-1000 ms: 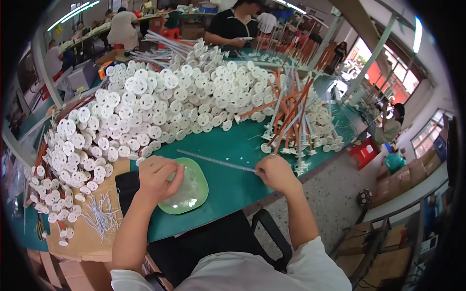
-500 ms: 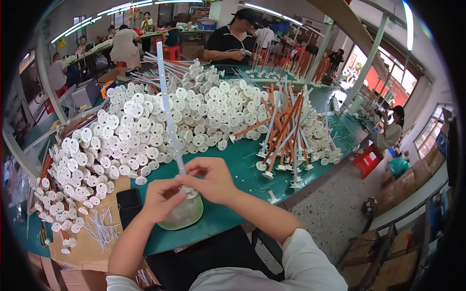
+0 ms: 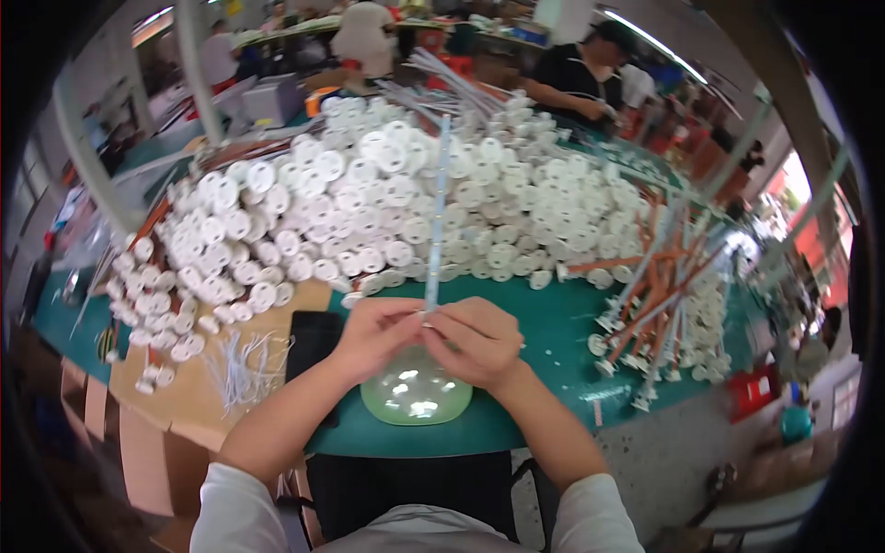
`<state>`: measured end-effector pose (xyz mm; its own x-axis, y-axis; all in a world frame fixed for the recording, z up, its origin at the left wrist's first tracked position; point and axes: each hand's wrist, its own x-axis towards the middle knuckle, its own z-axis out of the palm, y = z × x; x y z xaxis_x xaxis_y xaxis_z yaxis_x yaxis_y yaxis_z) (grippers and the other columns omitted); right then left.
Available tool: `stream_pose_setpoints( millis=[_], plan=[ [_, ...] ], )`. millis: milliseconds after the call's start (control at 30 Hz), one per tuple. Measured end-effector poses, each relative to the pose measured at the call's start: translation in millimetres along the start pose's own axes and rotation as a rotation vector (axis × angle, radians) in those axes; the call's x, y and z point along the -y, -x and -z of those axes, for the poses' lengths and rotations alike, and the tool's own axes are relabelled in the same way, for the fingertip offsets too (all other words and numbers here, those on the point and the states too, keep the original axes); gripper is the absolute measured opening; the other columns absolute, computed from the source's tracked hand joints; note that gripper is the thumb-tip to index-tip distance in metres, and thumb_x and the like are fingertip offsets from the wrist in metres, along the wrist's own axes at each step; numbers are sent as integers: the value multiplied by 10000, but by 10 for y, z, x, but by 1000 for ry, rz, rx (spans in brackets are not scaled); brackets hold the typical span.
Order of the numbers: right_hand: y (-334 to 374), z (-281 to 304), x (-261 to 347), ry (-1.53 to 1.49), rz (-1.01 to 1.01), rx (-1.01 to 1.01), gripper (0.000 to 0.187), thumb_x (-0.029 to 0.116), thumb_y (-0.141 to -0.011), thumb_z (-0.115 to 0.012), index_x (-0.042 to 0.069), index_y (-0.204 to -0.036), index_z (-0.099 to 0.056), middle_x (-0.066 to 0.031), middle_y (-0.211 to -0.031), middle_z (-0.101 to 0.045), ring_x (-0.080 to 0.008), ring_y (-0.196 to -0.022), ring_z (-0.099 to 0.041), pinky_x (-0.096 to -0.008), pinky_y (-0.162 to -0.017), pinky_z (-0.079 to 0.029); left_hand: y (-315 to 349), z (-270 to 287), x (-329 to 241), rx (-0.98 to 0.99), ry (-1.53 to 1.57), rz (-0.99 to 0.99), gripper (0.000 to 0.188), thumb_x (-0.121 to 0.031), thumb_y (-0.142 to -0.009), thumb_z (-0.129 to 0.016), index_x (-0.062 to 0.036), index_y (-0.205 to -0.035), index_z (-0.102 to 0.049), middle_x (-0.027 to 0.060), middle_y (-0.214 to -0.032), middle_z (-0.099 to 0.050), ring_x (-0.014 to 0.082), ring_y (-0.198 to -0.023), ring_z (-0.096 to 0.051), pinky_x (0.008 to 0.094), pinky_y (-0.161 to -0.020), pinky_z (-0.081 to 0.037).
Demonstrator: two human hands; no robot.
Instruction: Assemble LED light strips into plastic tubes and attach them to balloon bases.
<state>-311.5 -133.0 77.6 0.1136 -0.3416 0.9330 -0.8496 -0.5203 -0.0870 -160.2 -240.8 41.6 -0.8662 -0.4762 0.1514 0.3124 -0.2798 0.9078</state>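
Note:
Near the table's front, a narrow pale strip with small yellowish dots, like an LED strip point(image 3: 439, 217), stands almost upright between my hands. My left hand point(image 3: 383, 334) is closed, its thumb and fingertips pinching the strip's lower end. My right hand point(image 3: 475, 339) is also closed there, its fingertips meeting the left ones. What exactly sits between the fingertips is hidden. Just below both hands lies a clear, shiny container with a green rim point(image 3: 419, 419). Behind them spreads a big heap of round white slotted caps point(image 3: 313, 207).
Orange-brown and pale strips with white ends point(image 3: 659, 295) lie piled at right on the green table point(image 3: 544, 369). Thin white wires point(image 3: 249, 369) rest on brown cardboard at left, beside a black flat object point(image 3: 312, 346). Across the table sits a person in black point(image 3: 585, 78).
The view has swung left, so the scene sits farther right, and it is blurrier. Both hands still pinch the strip; the container below shows more openly, and the strip now leans slightly right.

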Motion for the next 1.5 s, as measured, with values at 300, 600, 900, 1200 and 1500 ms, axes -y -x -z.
stream_pose_setpoints(
  millis=[300, 600, 900, 1200, 1500],
  plan=[
    [-23, 49, 77, -24, -34, 57, 289, -74, -594, -735, 2, -871, -699, -102, -835, -671, -238, -683, -669, -309, -588, -554, 54, -64, -46, 7, 83, 7, 286, -58, -928, -627, 53, -1192, -620, 162, -1045, -690, 178, -933, -677, 303, -844, -568],
    [3, 55, 15, -74, -89, 146, 283, -126, -669, -734, -39, -933, -684, -152, -892, -688, -272, -761, -675, -322, -659, -543, -32, -72, -280, 34, -130, -31, 327, -54, -870, -708, 80, -1158, -632, 141, -991, -705, 153, -892, -690, 256, -799, -561],
    [121, -104, 209, -293, -446, -310, 149, -104, -832, -636, -40, -962, -669, -133, -961, -684, -208, -834, -649, -311, -733, -536, 6, -44, -154, 260, 100, -217, 418, 23, -917, -599, 44, -1325, -510, 149, -1189, -638, 186, -1046, -639, 322, -898, -536],
    [86, -150, 362, -363, -403, 827, 168, 21, -717, -756, 34, -879, -713, -101, -841, -674, -210, -688, -632, -291, -600, -506, -87, 105, -237, -45, -288, -357, 501, 7, -901, -633, -15, -1375, -472, 39, -1091, -632, 99, -959, -587, 266, -838, -500],
    [7, -24, 247, -406, -780, 800, 217, 9, -798, -691, 7, -1014, -673, -125, -747, -710, -185, -657, -691, -276, -677, -531, -60, 83, -251, -31, -339, -302, 525, 5, -862, -677, -50, -1355, -506, -34, -905, -559, 47, -857, -517, 247, -718, -447]
  ],
)
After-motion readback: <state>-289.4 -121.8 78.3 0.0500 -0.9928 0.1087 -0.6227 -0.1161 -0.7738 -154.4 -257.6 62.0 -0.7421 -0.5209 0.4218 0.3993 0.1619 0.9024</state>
